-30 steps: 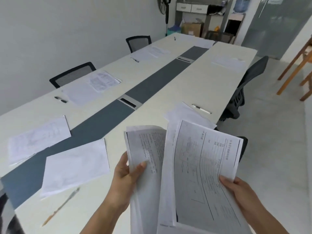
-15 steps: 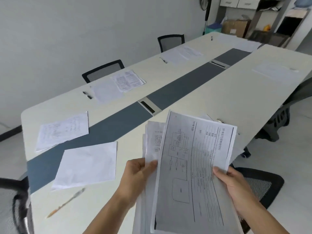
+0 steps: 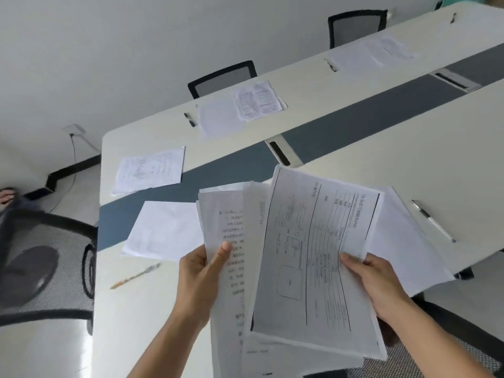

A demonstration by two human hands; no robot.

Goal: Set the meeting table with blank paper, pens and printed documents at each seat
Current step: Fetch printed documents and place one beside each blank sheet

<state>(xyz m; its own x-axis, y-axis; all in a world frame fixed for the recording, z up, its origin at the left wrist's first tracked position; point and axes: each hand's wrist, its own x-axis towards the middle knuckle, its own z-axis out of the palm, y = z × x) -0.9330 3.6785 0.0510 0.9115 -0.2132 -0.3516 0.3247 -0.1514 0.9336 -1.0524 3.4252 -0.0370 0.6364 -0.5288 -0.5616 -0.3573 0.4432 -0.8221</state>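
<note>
My left hand (image 3: 203,271) grips a stack of printed documents (image 3: 231,268) by its left edge, thumb on top. My right hand (image 3: 373,279) pinches one printed sheet with a diagram and table (image 3: 308,255), fanned off to the right over the stack. Both hover above the near end of the cream meeting table (image 3: 409,148). On the table lie a blank sheet (image 3: 163,230) with an orange pen (image 3: 135,276) in front of it, and a blank sheet (image 3: 403,241) under my papers with a silver pen (image 3: 432,221) beside it.
Across the grey centre strip (image 3: 354,126) lie a printed sheet (image 3: 150,170) and two seat sets of paper, documents (image 3: 256,100) and black pens (image 3: 190,120). Mesh chairs stand at the far side (image 3: 222,77), at left (image 3: 46,263) and under my right arm.
My view has swung left and down toward the table's near end. The sheet in my right hand has slid further right off the stack in my left.
</note>
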